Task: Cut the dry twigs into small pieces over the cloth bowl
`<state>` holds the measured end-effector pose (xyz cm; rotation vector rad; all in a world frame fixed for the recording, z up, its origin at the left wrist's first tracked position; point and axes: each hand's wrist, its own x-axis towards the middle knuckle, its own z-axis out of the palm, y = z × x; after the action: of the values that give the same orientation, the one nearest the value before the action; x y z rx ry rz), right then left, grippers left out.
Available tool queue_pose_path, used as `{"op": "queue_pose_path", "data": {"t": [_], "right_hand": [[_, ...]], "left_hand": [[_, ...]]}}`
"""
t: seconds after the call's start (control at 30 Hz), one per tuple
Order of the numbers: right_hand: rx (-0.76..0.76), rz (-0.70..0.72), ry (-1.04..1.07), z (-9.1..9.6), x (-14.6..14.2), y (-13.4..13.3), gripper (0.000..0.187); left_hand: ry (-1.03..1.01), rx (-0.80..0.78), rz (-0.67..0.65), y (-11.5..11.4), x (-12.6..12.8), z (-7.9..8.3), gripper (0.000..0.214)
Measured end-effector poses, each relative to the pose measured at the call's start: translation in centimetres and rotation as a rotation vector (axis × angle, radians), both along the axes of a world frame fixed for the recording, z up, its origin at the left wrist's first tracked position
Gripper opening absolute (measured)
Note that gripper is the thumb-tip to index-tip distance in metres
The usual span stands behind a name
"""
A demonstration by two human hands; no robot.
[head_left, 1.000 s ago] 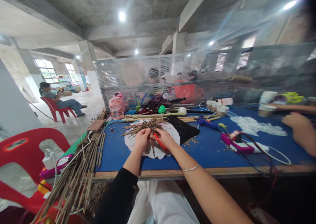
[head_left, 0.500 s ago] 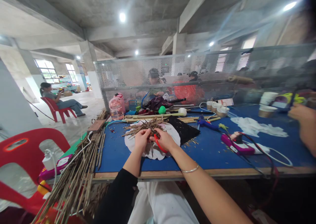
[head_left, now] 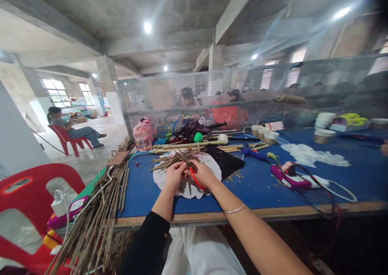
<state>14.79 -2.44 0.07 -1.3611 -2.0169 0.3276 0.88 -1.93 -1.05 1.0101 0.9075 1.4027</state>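
My right hand [head_left: 206, 174] is closed around red-handled scissors [head_left: 197, 180], their dark blades pointing up and left over the twigs. Close beside it, my left hand [head_left: 175, 175] pinches a thin twig at the blades; the grip partly hides it. Both hands are over a round white cloth [head_left: 216, 163] with a wavy edge. On its far part lies a loose heap of short brown twigs [head_left: 169, 160]. A black cloth [head_left: 226, 161] with plant bits on it lies to the right.
Long sticks [head_left: 100, 210] lean along the table's left end by a red chair [head_left: 39, 186]. Right are a blue glue gun [head_left: 254, 152], a purple power strip [head_left: 291, 178] with cords, white plastic [head_left: 312, 155] and paper cups [head_left: 324, 136]. A perforated metal screen [head_left: 151, 95] stands behind.
The view has shifted slightly. My hands keep nearly the same hold over the twigs. At far right, another person's hand and arm have drawn mostly out of view.
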Motion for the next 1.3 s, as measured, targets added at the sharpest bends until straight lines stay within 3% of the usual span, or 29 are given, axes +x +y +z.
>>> {"op": "queue_pose_path", "data": {"t": [0.23,0.57,0.8,1.07,1.3], "right_hand": [[-0.038,0.021,-0.023,-0.22,0.13,0.29,0.035],[0.077,0.006,-0.108,-0.41,-0.07,0.48,0.065],[-0.028,-0.031,-0.072,0.06,-0.18,-0.03,0.045],[-0.049,0.003,-0.036,0.27,-0.11,-0.06,0.039],[0.034,-0.007,-0.112,-0.26,-0.2,0.15,0.059]], "left_hand": [[0.01,-0.015,0.029,0.2,0.0,-0.14,0.04],[0.027,0.056,0.023,0.5,-0.07,-0.49,0.034],[0.008,0.04,-0.001,0.3,0.03,-0.38,0.036],[0.006,0.022,-0.03,0.02,-0.02,-0.16,0.044],[-0.046,0.049,-0.062,0.74,0.03,-0.82,0.035]]}}
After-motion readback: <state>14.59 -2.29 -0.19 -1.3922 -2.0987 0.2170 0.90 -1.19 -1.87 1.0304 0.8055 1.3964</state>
